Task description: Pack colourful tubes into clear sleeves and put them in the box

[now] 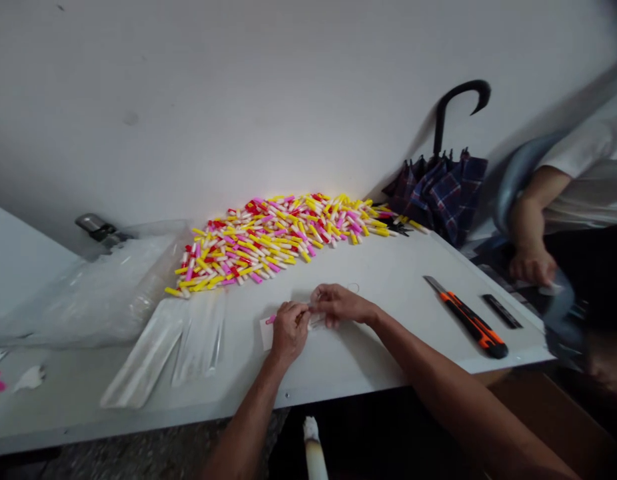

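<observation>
Two bare hands are working close together at lower centre: the left hand (290, 331) is grasping a small pink-tipped tube (271, 319) above a white card (266, 335), while the right hand (339, 304) is pressing against it, its hold hidden. A heap of pink, yellow, red and white tubes (278, 233) is spreading across upper centre, beyond an orange utility knife (471, 325) at right.
</observation>
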The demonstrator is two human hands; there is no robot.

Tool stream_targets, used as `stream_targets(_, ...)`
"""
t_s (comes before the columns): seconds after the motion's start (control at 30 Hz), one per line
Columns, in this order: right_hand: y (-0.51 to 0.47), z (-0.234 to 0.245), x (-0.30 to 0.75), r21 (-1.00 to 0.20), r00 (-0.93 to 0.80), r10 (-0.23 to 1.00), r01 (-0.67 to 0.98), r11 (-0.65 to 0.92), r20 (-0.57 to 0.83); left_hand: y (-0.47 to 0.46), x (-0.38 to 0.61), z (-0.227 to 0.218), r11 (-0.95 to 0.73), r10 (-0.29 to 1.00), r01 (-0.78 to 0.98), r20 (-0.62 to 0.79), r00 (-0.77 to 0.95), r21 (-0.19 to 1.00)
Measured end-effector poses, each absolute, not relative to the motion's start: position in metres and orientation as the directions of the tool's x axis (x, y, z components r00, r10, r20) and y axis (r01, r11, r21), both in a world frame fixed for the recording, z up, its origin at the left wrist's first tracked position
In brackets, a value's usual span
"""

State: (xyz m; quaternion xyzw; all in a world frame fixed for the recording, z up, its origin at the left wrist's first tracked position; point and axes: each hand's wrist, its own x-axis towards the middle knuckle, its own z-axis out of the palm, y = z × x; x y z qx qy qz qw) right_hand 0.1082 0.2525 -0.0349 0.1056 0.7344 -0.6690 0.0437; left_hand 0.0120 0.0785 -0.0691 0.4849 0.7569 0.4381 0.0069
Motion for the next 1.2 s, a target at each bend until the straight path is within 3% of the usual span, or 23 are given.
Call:
stream_targets(0.1,0.256,-0.027,0.057,-0.886,-0.948,0.319,0.135,0.443,0.015,0.078,0.015,-0.073,0.159,0.728,0.768,0.452,-0.516,0.621)
stream_targets(0.2,0.248,-0.021,0.000,-0.661,-0.939,0.319,0.159,0.734,0.128,0.079,0.018,-0.076,0.190,0.720,0.794,0.468,-0.512,0.577)
stream_targets(0.27,0.241,-0.020,-0.032,-0.541,-0.936,0.333,0.224,0.811,0.111,0.079,0.018,-0.077,0.199,0.724,0.797,0.463,-0.512,0.571)
stream_targets(0.5,0.228,-0.032,-0.075,-0.484,-0.925,0.380,0.322,0.813,0.023,0.078,0.016,-0.080,0.190,0.715,0.796,0.474,-0.513,0.575)
stream_targets(0.63,0.243,-0.033,-0.047,-0.544,-0.923,0.385,0.315,0.778,0.016,0.078,0.016,-0.079,0.196,0.723,0.795,0.463,-0.512,0.574)
stream_targets(0.7,0.259,-0.031,-0.016,-0.629,-0.925,0.380,0.296,0.718,-0.002,0.077,0.016,-0.079,0.185,0.722,0.795,0.469,-0.509,0.578)
stream_targets(0.77,0.279,-0.029,0.023,-0.820,-0.920,0.390,0.252,0.514,-0.038,0.077,0.016,-0.078,0.177,0.718,0.795,0.476,-0.508,0.581)
stream_targets(0.83,0.302,-0.025,0.065,-0.969,-0.907,0.416,0.160,0.188,-0.069,0.077,0.015,-0.079,0.178,0.714,0.795,0.480,-0.509,0.579)
stream_targets(0.87,0.314,-0.022,0.084,-0.992,-0.899,0.432,0.114,0.058,-0.078,0.077,0.015,-0.079,0.179,0.714,0.797,0.481,-0.509,0.577)
stream_targets(0.93,0.338,-0.016,0.115,-0.995,-0.887,0.451,0.086,-0.043,-0.096,0.077,0.015,-0.080,0.179,0.714,0.802,0.486,-0.505,0.570)
stream_targets(1.0,0.358,-0.010,0.130,-0.989,-0.883,0.449,0.147,-0.007,-0.134,0.077,0.015,-0.081,0.177,0.712,0.805,0.492,-0.502,0.566)
stream_targets(1.07,0.369,-0.005,0.131,-0.953,-0.883,0.428,0.274,0.131,-0.195,0.078,0.015,-0.080,0.176,0.710,0.808,0.496,-0.500,0.562)
stream_targets(1.2,0.354,-0.006,0.111,-0.634,-0.830,0.525,0.510,0.581,-0.187,0.079,0.012,-0.073,0.186,0.729,0.800,0.466,-0.502,0.570)
